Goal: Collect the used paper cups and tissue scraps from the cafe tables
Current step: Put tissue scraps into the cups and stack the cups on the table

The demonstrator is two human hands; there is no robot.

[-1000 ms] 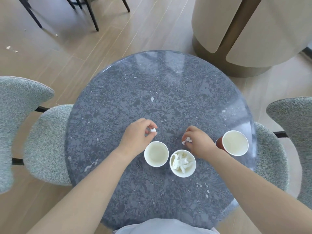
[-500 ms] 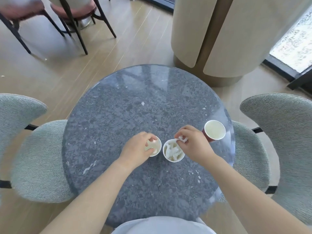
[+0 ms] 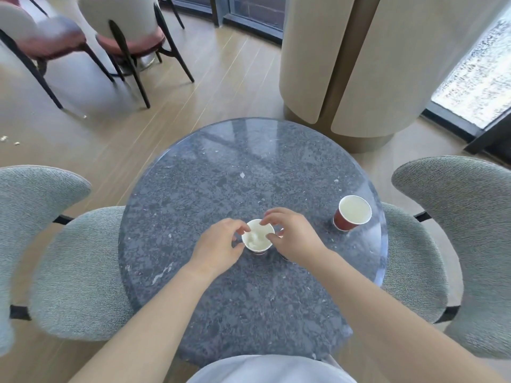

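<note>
Fingers (image 3: 272, 216) round one cup (image 3: 258, 239); another cup (image 3: 350, 218)

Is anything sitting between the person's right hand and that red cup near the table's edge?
Nothing visible does. Only bare table lies between the right hand and the red cup, which stands alone. The left hand grips the middle cup.

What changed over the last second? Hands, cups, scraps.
The left hand and right hand let go of the scraps they pinched and moved inward onto the tissue-filled cup, holding its rim from either side. The empty cup that stood beside it no longer shows: nested or hidden, cannot tell. Unchanged: red cup near the right edge, lone scrap farther out.
</note>
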